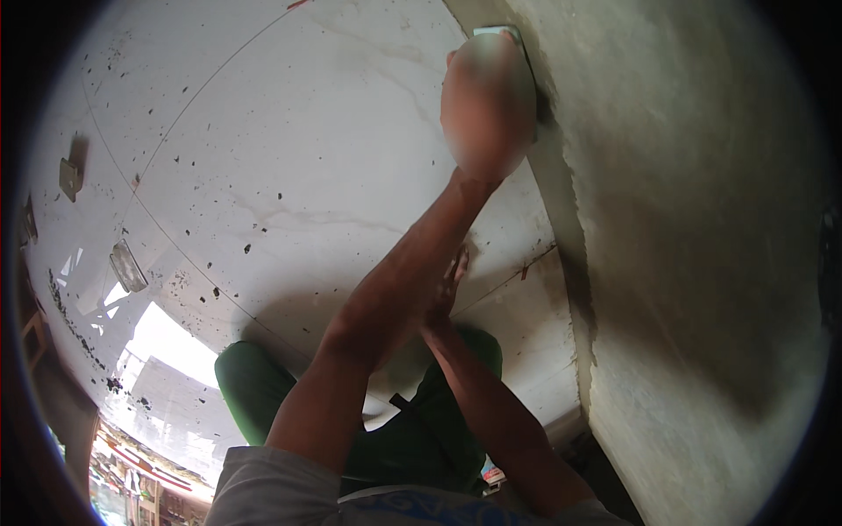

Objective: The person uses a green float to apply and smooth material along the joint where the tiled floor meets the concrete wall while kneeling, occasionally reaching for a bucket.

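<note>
My left hand (488, 110), mostly blurred, reaches far out to the edge where the white tiled floor (333, 149) meets the grey wall (693, 202). Its fingers are closed over a flat object with a pale greenish edge (496, 31); a dark side shows to the right of the hand, and its exact kind is hidden. Nearer to me, my right hand (454, 279) rests by the tiles with fingers stretched out, partly hidden behind my left forearm. It holds nothing that I can see.
Small dark crumbs are scattered over the tiles. Two small blocks, one brownish (69, 179) and one greyish (129, 266), lie at the left. A reddish piece (524, 273) sits on a tile joint near the wall. My green-trousered knees (254, 386) are on the near side.
</note>
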Motion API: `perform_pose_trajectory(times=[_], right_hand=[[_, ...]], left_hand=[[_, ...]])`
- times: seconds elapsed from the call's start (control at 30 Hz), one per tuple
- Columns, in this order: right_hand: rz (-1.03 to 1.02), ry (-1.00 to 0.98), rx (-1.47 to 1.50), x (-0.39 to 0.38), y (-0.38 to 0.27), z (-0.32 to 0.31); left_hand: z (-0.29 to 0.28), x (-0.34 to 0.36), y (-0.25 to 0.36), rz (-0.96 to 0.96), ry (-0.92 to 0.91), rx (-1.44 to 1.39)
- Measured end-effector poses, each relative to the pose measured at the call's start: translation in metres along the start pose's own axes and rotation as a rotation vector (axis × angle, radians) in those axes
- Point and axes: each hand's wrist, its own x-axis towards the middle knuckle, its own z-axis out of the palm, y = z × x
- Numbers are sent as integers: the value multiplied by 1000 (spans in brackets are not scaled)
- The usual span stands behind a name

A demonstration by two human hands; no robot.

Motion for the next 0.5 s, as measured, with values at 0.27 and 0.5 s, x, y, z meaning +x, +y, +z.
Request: perform_pose_trajectory(times=[0.27,0.5], right_hand=[[-10,-65,-5,24,-19,-24],[-14,-33,-115,34,-34,-29]], left_hand=[[9,-38,9,-69,9,-194],[-14,225,-30,-80,159,-80]])
